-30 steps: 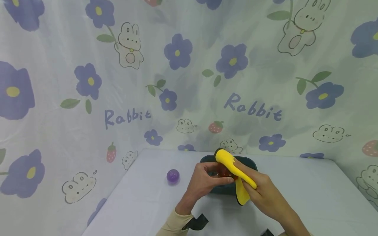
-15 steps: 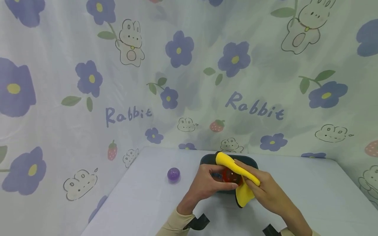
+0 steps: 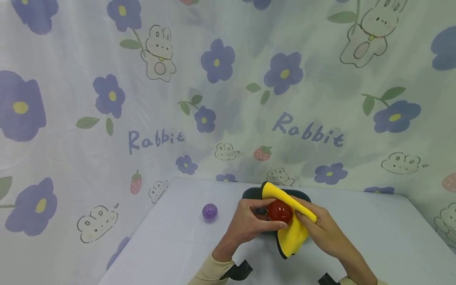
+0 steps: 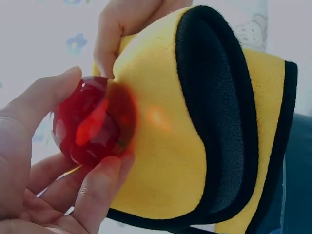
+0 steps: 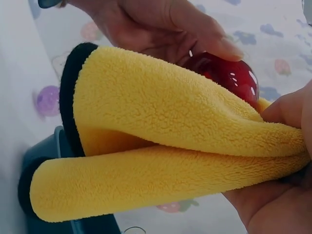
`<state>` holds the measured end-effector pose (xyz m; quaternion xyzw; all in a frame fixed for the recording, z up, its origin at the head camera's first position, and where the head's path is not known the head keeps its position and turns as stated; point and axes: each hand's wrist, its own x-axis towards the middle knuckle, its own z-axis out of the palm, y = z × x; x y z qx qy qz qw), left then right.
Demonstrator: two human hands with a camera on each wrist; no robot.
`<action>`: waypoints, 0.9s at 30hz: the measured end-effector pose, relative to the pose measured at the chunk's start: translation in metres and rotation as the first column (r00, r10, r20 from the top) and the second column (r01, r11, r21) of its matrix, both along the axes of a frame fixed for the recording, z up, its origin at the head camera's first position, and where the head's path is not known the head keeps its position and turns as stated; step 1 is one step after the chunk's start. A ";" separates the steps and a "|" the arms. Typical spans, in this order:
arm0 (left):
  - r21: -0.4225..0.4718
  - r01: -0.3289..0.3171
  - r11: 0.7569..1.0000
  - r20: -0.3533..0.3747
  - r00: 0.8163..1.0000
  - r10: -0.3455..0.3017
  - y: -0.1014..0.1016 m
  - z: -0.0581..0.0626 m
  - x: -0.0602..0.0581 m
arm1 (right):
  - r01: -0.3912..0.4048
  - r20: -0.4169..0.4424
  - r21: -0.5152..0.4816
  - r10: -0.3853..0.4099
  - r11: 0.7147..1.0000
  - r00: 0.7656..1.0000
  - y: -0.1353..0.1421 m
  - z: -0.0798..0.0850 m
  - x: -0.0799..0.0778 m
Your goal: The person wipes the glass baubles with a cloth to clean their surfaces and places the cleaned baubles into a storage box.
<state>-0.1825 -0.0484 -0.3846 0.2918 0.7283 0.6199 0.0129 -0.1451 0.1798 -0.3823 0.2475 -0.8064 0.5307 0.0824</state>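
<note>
A glossy, see-through red ball [image 3: 280, 211] is pinched between the thumb and fingertips of my left hand [image 3: 246, 219]. My right hand [image 3: 322, 227] grips a yellow cloth [image 3: 293, 233] with black edging and a dark grey reverse side. In the left wrist view, the cloth [image 4: 161, 146] lies against the right side of the ball [image 4: 90, 122]. From the right wrist, the cloth [image 5: 161, 107] looks folded over and covers the lower part of the ball [image 5: 231, 75]. Both hands are held over a dark teal bin [image 3: 251, 193], whose inside is mostly hidden.
A purple ball [image 3: 209, 212] sits on the white tabletop [image 3: 171, 237], left of the bin. Behind the table hangs a curtain [image 3: 242, 107] printed with flowers and rabbits.
The red ball has come into fuller view between the hands. The cloth has shifted from over the ball to its right side, and its lower part hangs spread wider. The purple ball stays put.
</note>
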 end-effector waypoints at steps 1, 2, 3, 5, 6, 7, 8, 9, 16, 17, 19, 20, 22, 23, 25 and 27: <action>0.010 -0.004 1.000 -0.001 1.000 0.004 0.000 0.000 -0.001 | 0.003 0.007 -0.005 -0.003 1.000 1.000 0.000 0.000 0.000; 0.022 -0.010 1.000 -0.003 1.000 0.010 0.000 0.000 -0.001 | 0.004 0.012 -0.010 -0.004 1.000 1.000 0.000 0.000 0.000; 0.035 -0.013 0.999 0.000 1.000 0.013 0.000 0.000 -0.001 | 0.008 0.019 -0.011 -0.008 1.000 1.000 0.000 0.000 0.000; 0.058 -0.023 0.998 0.006 1.000 0.023 0.001 0.000 -0.002 | 0.015 0.025 -0.012 -0.015 1.000 1.000 -0.001 0.000 0.000; 0.065 -0.029 0.997 0.012 1.000 0.029 0.001 0.000 -0.002 | 0.021 0.033 -0.011 -0.021 1.000 0.999 -0.001 -0.001 0.000; 0.073 -0.034 0.997 0.009 0.999 0.033 0.001 0.000 -0.001 | 0.028 0.042 -0.010 -0.028 1.000 0.999 -0.001 -0.001 0.001; 0.076 -0.039 0.996 0.010 0.999 0.039 0.001 -0.001 -0.001 | 0.035 0.051 -0.009 -0.034 0.999 0.998 -0.001 0.000 0.001; 0.081 -0.042 0.996 0.012 0.999 0.041 0.001 -0.001 -0.001 | 0.043 0.061 -0.006 -0.043 0.999 0.997 -0.001 -0.001 0.001; 0.133 -0.055 0.990 -0.020 0.998 0.059 0.002 -0.006 -0.001 | 0.073 0.128 0.008 -0.073 0.997 0.989 -0.002 -0.001 0.002; 0.139 -0.060 0.988 -0.027 0.998 0.064 0.002 -0.006 -0.001 | 0.075 0.134 0.010 -0.076 0.997 0.988 -0.002 -0.001 0.002; 0.147 -0.071 0.987 -0.042 0.996 0.078 0.003 -0.008 -0.002 | 0.080 0.143 0.014 -0.081 0.997 0.986 -0.003 -0.001 0.003; 0.147 -0.079 0.986 -0.045 0.995 0.086 0.003 -0.008 -0.002 | 0.082 0.148 0.016 -0.083 0.997 0.986 -0.004 0.000 0.004; 0.145 -0.094 0.985 -0.045 0.994 0.102 0.004 -0.009 -0.003 | 0.085 0.146 0.019 -0.087 0.996 0.985 -0.005 0.001 0.004; 0.142 -0.102 0.985 -0.043 0.993 0.109 0.004 -0.009 -0.003 | 0.088 0.145 0.022 -0.090 0.996 0.985 -0.005 0.002 0.005; 0.129 -0.121 0.984 -0.031 0.992 0.126 0.003 -0.008 -0.004 | 0.097 0.147 0.029 -0.101 0.995 0.984 -0.006 0.003 0.005; 0.111 -0.139 0.984 -0.012 0.990 0.141 0.002 -0.007 -0.004 | 0.110 0.153 0.037 -0.114 0.993 0.982 -0.007 0.004 0.006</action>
